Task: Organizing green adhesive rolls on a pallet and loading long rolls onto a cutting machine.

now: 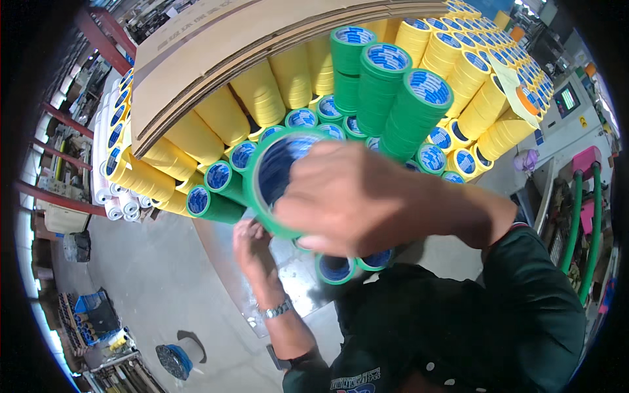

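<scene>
Cameraward points the axis of the green roll (270, 173), right hand (344, 198) clasping it, left hand (255, 252) below, grip unclear.

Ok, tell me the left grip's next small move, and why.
I'd probably bring the left grip up against the held green tape roll to steady it: only the right grip clearly holds it, from its right side, while the left sits near its lower edge.

The foreground roll (278, 171) is green outside and blue inside; green stacks (385, 92) and yellow stacks (257, 88) show blue-and-white patterned cores (429, 87). The cardboard (223, 39) is brown, the wristwatch (276, 309) silver.
</scene>
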`<act>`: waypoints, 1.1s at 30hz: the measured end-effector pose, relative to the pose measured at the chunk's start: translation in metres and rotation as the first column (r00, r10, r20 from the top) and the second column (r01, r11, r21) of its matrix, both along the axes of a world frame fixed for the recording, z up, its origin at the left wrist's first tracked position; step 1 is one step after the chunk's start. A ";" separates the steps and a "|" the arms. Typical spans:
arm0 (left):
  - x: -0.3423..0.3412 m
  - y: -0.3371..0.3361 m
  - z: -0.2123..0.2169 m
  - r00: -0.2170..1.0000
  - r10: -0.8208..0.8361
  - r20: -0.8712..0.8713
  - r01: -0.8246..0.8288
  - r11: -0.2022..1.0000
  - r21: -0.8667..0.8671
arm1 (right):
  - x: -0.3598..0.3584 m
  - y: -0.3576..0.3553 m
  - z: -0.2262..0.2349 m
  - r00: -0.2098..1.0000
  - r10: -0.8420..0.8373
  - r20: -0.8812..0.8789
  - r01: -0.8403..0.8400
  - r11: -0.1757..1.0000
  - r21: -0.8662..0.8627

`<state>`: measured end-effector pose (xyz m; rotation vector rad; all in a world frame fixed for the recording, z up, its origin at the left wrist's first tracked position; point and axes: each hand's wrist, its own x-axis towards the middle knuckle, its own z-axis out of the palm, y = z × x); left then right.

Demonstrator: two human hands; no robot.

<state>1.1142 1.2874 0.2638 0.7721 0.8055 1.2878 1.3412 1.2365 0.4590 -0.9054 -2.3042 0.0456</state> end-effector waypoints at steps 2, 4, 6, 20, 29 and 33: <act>0.050 -0.008 -0.002 0.966 -0.204 0.160 0.206 0.978 -0.001 | 0.040 -0.027 0.019 0.978 -0.119 0.169 0.138 0.985 -0.107; 0.096 -0.021 -0.004 0.959 -0.268 0.093 0.275 0.959 -0.070 | 0.071 -0.050 0.027 0.938 -0.237 0.254 0.276 0.952 -0.133; 0.151 -0.037 -0.009 0.937 -0.347 0.030 0.348 0.930 -0.120 | 0.109 -0.074 0.028 0.912 -0.314 0.264 0.355 0.927 -0.121; 0.264 -0.082 -0.042 0.854 -0.518 -0.048 0.502 0.844 -0.187 | 0.203 -0.116 -0.004 0.835 -0.364 0.411 0.489 0.835 -0.252; 0.275 -0.096 -0.038 0.783 -0.229 -0.579 0.421 0.880 0.221 | 0.211 -0.110 -0.024 0.856 -0.351 0.380 0.438 0.882 -0.171; 0.264 -0.093 -0.018 0.745 -0.119 -0.657 0.402 0.865 0.299 | 0.219 -0.109 -0.027 0.884 -0.355 0.303 0.404 0.907 -0.117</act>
